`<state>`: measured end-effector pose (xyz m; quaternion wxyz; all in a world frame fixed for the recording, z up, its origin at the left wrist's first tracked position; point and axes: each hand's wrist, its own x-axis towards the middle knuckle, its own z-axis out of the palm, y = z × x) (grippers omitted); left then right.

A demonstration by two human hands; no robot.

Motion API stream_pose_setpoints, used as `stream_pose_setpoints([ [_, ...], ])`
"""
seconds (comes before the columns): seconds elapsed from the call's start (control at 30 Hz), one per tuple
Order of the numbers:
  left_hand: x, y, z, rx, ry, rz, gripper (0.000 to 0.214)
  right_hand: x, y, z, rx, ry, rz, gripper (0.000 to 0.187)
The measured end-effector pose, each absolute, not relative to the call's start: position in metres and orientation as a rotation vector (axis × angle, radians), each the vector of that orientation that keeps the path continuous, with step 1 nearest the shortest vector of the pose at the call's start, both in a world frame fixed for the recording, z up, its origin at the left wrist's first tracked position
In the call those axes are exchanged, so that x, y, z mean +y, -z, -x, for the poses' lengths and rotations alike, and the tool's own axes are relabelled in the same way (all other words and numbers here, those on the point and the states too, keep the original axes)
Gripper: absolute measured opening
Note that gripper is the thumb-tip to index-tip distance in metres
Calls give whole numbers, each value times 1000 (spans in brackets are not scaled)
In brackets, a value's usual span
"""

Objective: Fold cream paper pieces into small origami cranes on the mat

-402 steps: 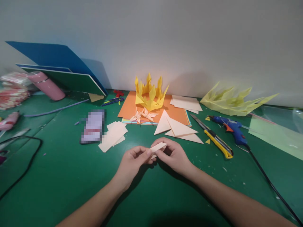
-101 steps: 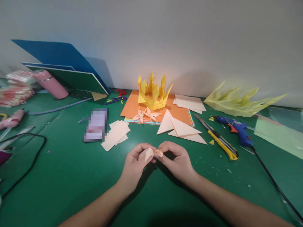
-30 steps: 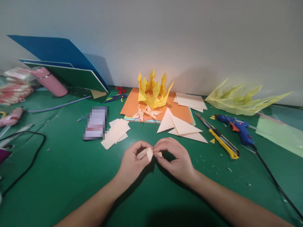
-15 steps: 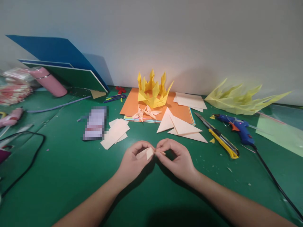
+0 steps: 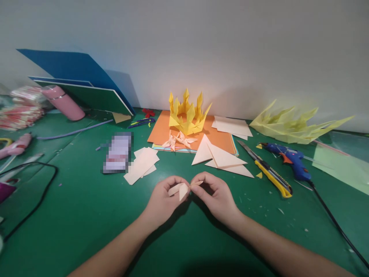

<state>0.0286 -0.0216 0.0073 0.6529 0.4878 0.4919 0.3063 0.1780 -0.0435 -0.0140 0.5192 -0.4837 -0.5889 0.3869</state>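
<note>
Between my hands is a small folded piece of pale peach paper [image 5: 182,191], held just above the green table. My left hand [image 5: 167,198] pinches its left part, with loose flaps standing out past the thumb. My right hand [image 5: 215,194] grips a narrow pointed end of the same paper between thumb and forefinger. The fingertips of both hands nearly meet. Beyond them lie folded peach paper triangles [image 5: 225,156] and peach paper strips [image 5: 142,163]. Small peach folded-paper shapes [image 5: 178,141] rest on a stack of coloured paper [image 5: 220,142].
A yellow paper crown [image 5: 187,119] stands on the stack; a pale yellow one [image 5: 294,125] lies at right. Nearby are a yellow utility knife [image 5: 272,177] and a blue glue gun [image 5: 291,157] with a trailing cord. At left are a blurred-out phone [image 5: 117,152] and a pink bottle [image 5: 65,102].
The paper's flaps have spread a little further apart, and its pointed end at my right fingers now tilts upward. The whole view has shifted slightly.
</note>
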Motion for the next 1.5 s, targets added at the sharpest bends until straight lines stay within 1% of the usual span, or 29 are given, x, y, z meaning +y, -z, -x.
stream_pose_setpoints([
  [0.23,-23,-6,-31,1118,-761,-1057,27,-41,13,-178,-1407,-966,1200,10],
  [0.4,-19,-8,-29,1127,-836,-1066,29,-40,12,-178,-1421,-1057,1196,11],
  [0.7,-14,-7,-22,1145,-798,-1093,31,-39,16,-180,-1535,-983,1273,14],
  [0.83,-14,-5,-22,1144,-803,-1055,31,-37,15,-183,-1456,-1133,1229,19],
  [1.0,-16,-10,-26,1146,-877,-911,42,-36,15,-184,-1328,-1309,1196,25],
  [1.13,-17,-9,-28,1080,-956,-903,41,-36,17,-182,-1383,-1261,1210,22],
  [1.3,-18,-5,-28,1071,-947,-997,29,-37,18,-180,-1483,-1189,1217,18],
  [1.4,-18,-7,-28,1099,-934,-998,28,-38,18,-180,-1563,-1159,1177,16],
  [1.5,-17,-9,-29,1131,-956,-980,31,-39,19,-178,-1589,-1043,1141,4],
])
